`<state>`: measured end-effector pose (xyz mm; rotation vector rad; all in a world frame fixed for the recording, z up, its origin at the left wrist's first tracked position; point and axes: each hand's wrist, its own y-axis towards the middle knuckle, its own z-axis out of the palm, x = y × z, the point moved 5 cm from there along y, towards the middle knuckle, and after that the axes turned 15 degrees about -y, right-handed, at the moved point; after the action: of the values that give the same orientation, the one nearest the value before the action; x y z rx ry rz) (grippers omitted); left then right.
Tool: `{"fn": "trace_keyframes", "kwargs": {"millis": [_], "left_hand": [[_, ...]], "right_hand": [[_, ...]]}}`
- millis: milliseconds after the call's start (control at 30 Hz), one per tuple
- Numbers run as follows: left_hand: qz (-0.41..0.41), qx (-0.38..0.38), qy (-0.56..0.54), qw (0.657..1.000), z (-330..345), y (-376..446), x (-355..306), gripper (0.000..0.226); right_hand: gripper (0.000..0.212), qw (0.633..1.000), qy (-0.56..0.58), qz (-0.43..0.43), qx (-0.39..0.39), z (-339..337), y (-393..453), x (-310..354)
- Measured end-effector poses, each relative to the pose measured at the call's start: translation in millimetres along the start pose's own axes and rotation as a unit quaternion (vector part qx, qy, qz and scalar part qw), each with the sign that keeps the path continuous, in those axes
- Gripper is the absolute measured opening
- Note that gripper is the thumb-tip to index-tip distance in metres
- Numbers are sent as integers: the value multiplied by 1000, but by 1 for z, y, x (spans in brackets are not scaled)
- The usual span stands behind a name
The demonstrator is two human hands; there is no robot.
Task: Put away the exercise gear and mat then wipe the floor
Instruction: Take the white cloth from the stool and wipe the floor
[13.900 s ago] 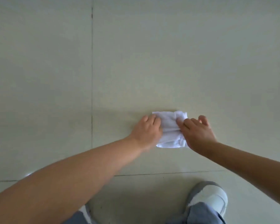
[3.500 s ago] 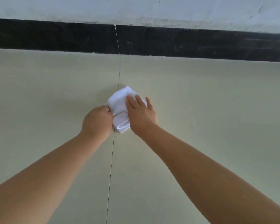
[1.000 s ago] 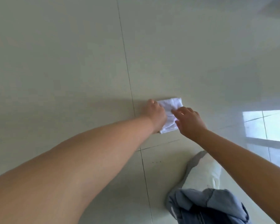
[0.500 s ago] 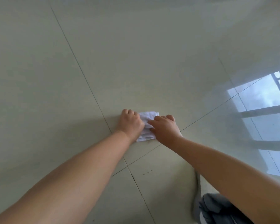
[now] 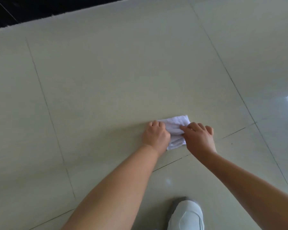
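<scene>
Both our hands on white cloth (image 5: 175, 128) flat on floor (image 5: 106, 88), long side pointing away, left hand (image 5: 155, 136) grip curled on it, right hand (image 5: 199, 138) fingers pinching it.

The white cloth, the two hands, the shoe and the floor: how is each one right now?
white cloth: folded, flat on the floor, under both hands.
left hand: fingers curled, gripping the cloth's left edge.
right hand: fingers bent, pressing on the cloth's right side.
shoe: planted on the floor, near the bottom edge.
floor: glossy pale tiles, grout lines visible.
</scene>
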<state>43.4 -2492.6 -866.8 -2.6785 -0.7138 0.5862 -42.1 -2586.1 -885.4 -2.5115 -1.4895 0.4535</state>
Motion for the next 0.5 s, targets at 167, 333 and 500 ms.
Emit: {"fn": "trace_keyframes", "kwargs": {"millis": [167, 333, 500], "left_hand": [[-82, 88, -2, 993, -16, 31, 20, 36], [-164, 89, 69, 980, -39, -2, 97, 36], [-75, 48, 156, 984, -45, -37, 161, 31]], "right_hand": [[37, 994, 102, 15, -19, -25, 56, 15], [36, 990, 102, -95, 23, -52, 84, 104], [31, 991, 64, -116, -22, -56, 56, 167]]}}
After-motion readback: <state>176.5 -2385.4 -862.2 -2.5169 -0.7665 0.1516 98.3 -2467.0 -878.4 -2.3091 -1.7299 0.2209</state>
